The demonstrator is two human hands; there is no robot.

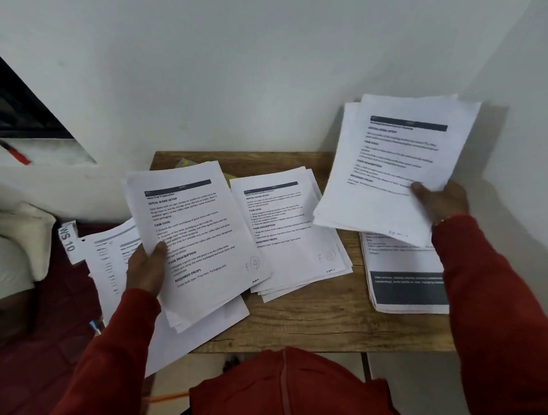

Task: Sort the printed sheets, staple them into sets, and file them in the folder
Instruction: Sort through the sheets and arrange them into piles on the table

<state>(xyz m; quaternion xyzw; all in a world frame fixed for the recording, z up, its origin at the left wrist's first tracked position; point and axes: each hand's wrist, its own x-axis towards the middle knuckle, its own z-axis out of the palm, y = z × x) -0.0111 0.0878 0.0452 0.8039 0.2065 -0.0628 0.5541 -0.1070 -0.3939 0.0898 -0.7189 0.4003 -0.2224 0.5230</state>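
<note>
Red sleeves reach forward from the bottom of the view, one hand to each side, over a small wooden table point(321, 320) set against a white wall. Nearest, the left hand point(145, 269) pinches a thin bundle of printed sheets point(197, 237) at its left edge, thumb on top of the page and fingers hidden beneath; the top page shows a dark header bar, bold headings and a handwritten circled mark near its lower right corner. This bundle is tilted up above more loose sheets point(203, 333) that overhang the table's left edge. The right hand point(442, 202) grips a second bundle point(395, 167) by its lower right corner, thumb on top, lifted clear of the table and fanned slightly at the edges. Beneath it, a stack with a dark band point(406, 286) lies at the table's right side. Between the hands, a middle stack point(290, 232) lies flat and a little splayed. Judging by their look, the sheets are light, limp and slippery against each other, so a pinch at one edge lets them droop and fan; squaring each set and gripping near a corner should keep it together for stapling. No folder or stapler can be made out, so no container's contents can be told. Farther left, a label reading "WS 10" point(67, 240) sits beside more papers point(112, 259).
</note>
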